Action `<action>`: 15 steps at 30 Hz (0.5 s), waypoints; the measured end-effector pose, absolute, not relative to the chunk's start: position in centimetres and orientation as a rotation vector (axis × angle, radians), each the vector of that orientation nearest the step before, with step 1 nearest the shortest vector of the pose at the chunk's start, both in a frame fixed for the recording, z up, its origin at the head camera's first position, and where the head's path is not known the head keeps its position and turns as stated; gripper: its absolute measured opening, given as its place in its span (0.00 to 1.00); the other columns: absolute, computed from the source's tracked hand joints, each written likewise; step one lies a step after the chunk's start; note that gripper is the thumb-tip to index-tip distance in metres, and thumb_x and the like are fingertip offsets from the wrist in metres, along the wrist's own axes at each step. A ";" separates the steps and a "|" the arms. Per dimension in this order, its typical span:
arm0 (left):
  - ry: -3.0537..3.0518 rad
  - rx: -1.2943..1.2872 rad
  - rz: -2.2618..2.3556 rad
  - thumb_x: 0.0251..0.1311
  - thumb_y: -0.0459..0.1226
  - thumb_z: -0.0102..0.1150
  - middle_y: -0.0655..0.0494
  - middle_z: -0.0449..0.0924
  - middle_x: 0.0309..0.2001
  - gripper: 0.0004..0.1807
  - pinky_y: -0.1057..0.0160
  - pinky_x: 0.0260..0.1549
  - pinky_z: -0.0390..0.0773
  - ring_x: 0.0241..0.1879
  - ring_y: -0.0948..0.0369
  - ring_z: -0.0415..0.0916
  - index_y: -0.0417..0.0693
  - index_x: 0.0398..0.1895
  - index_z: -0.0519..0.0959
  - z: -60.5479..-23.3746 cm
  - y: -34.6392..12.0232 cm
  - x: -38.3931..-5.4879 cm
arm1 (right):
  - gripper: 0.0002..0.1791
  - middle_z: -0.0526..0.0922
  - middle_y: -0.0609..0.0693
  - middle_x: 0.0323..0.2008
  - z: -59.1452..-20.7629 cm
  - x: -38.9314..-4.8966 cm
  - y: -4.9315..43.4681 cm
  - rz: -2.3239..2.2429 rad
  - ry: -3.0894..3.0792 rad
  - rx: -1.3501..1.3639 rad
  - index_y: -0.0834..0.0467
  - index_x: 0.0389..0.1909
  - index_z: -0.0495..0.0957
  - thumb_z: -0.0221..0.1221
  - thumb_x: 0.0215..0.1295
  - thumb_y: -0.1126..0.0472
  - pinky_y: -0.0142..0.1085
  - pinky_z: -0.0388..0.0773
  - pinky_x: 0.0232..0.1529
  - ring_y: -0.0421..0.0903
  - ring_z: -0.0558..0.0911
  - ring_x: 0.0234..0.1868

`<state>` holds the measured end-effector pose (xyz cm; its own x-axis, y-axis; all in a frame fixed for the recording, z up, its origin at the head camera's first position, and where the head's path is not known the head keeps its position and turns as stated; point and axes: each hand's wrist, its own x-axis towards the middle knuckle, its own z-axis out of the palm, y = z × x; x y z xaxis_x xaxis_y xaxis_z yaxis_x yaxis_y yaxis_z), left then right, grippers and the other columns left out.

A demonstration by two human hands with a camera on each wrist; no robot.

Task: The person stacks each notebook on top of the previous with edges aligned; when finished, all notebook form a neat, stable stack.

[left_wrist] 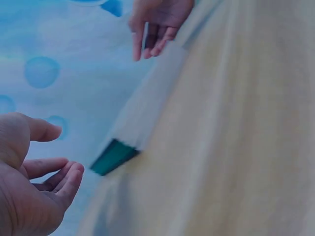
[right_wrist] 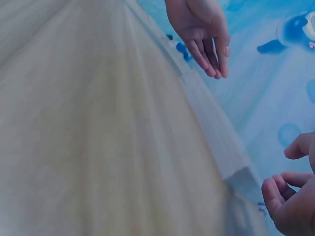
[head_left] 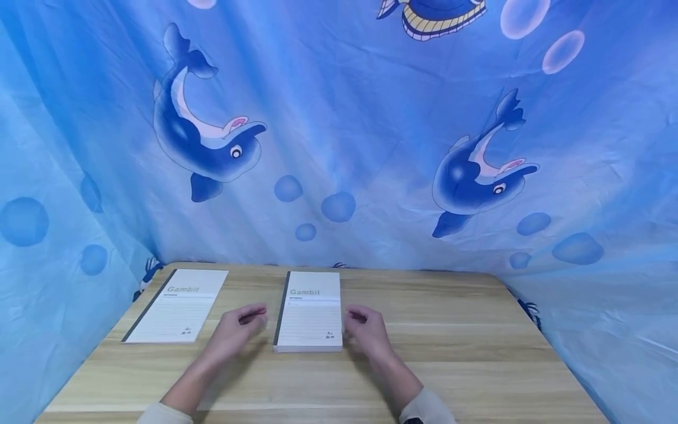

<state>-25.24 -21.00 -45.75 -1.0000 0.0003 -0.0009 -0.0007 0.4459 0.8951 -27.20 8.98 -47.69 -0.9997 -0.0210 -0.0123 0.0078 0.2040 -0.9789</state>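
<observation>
A thick stack of white Gambit notebooks with dark spines lies in the middle of the table. To its left, my left hand hovers with loosely bent fingers, a small gap from the spine side. My right hand is at the stack's right edge, fingertips right beside it. Both hands hold nothing. In the left wrist view, the left hand faces the stack's green spine end. The right wrist view has the right hand by the pale page edges.
Another white Gambit notebook lies flat at the table's left side, slightly slanted. The wooden table extends to the right. A blue curtain with dolphins hangs behind the table and along both sides.
</observation>
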 end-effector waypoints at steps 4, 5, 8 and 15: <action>2.685 -0.017 1.669 0.75 0.44 0.57 0.38 0.75 0.69 0.29 0.55 0.66 0.79 0.67 0.45 0.76 0.36 0.72 0.70 -44.4 -22.9 -25.0 | 0.23 0.85 0.58 0.49 -46.4 -27.6 7.9 -1.976 2.448 -0.086 0.65 0.62 0.79 0.63 0.66 0.63 0.29 0.82 0.46 0.45 0.82 0.47; 2.687 -0.034 1.670 0.75 0.45 0.57 0.38 0.75 0.70 0.29 0.55 0.67 0.78 0.68 0.46 0.75 0.37 0.72 0.70 -44.1 -23.6 -24.9 | 0.23 0.85 0.57 0.49 -46.0 -27.7 7.5 -1.975 2.452 -0.109 0.64 0.61 0.80 0.64 0.66 0.63 0.29 0.82 0.46 0.44 0.82 0.47; 2.715 -0.074 1.640 0.76 0.48 0.55 0.39 0.72 0.72 0.31 0.53 0.68 0.76 0.69 0.46 0.74 0.38 0.74 0.69 -43.3 -25.8 -24.6 | 0.21 0.86 0.55 0.46 -44.9 -27.8 5.9 -1.958 2.471 -0.192 0.62 0.59 0.82 0.64 0.66 0.63 0.29 0.81 0.46 0.44 0.82 0.47; 2.706 -0.146 1.607 0.77 0.57 0.47 0.36 0.62 0.78 0.39 0.39 0.73 0.65 0.75 0.40 0.62 0.40 0.79 0.61 -42.0 -31.3 -24.4 | 0.17 0.87 0.55 0.47 -43.2 -27.6 1.1 -1.952 2.373 -0.409 0.56 0.56 0.84 0.65 0.68 0.60 0.27 0.82 0.50 0.41 0.83 0.48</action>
